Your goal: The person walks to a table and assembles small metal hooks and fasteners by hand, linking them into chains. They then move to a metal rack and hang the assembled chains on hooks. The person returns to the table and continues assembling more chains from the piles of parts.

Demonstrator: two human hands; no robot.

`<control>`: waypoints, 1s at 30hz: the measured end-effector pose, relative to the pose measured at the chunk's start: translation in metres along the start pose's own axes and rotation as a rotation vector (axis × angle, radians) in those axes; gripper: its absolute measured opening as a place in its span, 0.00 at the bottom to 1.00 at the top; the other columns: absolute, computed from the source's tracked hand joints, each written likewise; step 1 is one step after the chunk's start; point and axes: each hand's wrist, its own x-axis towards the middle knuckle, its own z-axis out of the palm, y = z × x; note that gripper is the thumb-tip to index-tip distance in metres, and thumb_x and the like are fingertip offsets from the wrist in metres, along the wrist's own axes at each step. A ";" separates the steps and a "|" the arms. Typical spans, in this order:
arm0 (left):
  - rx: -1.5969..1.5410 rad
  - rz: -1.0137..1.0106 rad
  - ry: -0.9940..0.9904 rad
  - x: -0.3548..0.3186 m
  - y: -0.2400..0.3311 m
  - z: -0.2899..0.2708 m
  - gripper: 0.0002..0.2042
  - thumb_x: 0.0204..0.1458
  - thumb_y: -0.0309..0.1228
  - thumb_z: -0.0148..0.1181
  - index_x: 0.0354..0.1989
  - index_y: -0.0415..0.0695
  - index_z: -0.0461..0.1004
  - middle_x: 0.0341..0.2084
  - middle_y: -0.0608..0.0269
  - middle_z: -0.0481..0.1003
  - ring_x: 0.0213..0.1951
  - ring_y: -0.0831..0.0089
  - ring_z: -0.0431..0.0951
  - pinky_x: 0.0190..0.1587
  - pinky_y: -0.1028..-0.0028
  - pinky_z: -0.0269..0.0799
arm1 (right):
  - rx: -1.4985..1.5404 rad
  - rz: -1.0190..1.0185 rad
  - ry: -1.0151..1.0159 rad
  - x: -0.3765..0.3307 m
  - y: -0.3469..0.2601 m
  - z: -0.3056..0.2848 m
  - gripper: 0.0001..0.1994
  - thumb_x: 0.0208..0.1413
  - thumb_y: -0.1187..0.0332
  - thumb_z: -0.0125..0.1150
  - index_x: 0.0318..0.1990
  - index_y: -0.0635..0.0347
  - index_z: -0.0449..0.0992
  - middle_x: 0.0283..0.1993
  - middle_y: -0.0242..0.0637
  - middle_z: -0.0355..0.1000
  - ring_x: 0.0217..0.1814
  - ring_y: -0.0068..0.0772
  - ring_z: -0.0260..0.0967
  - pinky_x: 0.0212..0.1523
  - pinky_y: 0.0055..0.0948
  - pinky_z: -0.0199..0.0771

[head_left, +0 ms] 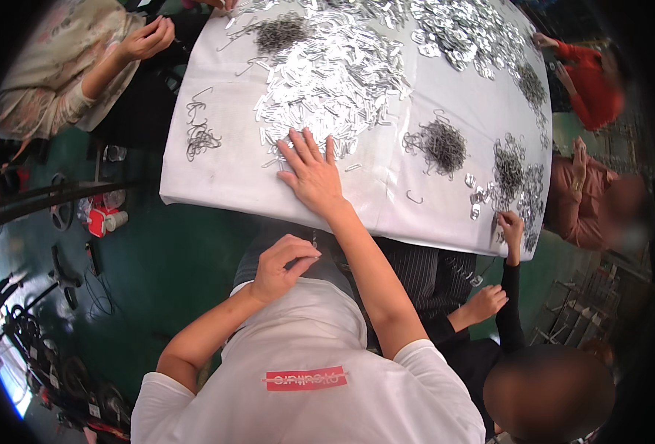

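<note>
My right hand [314,176] lies palm down on the white-covered table [224,177], fingers spread. Its fingertips touch the near edge of a big heap of small flat silvery metal strips [327,81]. In front of my body, off the table's near edge, is my left hand [281,268], with thumb and fingers pinched together. A thin dark bit shows just above those fingertips; what it is I cannot make out. Left of the heap lies a small loose cluster of thin wire hooks [203,140]. To the right of my right hand sits a denser pile of wire hooks [444,145].
Another hook pile [281,33] lies at the far left, and shiny metal plates [461,33] at the far right. A co-worker's hand [511,226] is at the near right corner. Another person's hand [150,38] is at the far left; more people sit along the right side.
</note>
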 end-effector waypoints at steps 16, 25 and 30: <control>-0.022 0.070 -0.087 0.005 0.005 0.012 0.10 0.43 0.16 0.65 0.34 0.41 0.77 0.30 0.59 0.75 0.31 0.68 0.75 0.33 0.75 0.72 | -0.097 0.455 0.282 -0.083 0.097 -0.038 0.26 0.59 0.59 0.51 0.63 0.56 0.62 0.69 0.42 0.54 0.74 0.47 0.41 0.69 0.59 0.33; -0.025 0.091 -0.134 -0.003 0.008 0.019 0.11 0.42 0.14 0.63 0.35 0.40 0.77 0.30 0.60 0.75 0.32 0.71 0.76 0.34 0.77 0.73 | 0.002 0.631 0.510 -0.137 0.084 -0.042 0.20 0.59 0.65 0.51 0.60 0.51 0.66 0.66 0.34 0.61 0.73 0.48 0.45 0.69 0.61 0.33; -0.021 0.097 -0.129 -0.009 0.011 0.021 0.10 0.43 0.16 0.65 0.34 0.41 0.77 0.29 0.60 0.75 0.31 0.68 0.75 0.33 0.75 0.72 | -0.154 0.490 0.231 -0.106 0.098 -0.056 0.16 0.60 0.65 0.50 0.55 0.54 0.72 0.65 0.37 0.62 0.71 0.44 0.51 0.69 0.56 0.37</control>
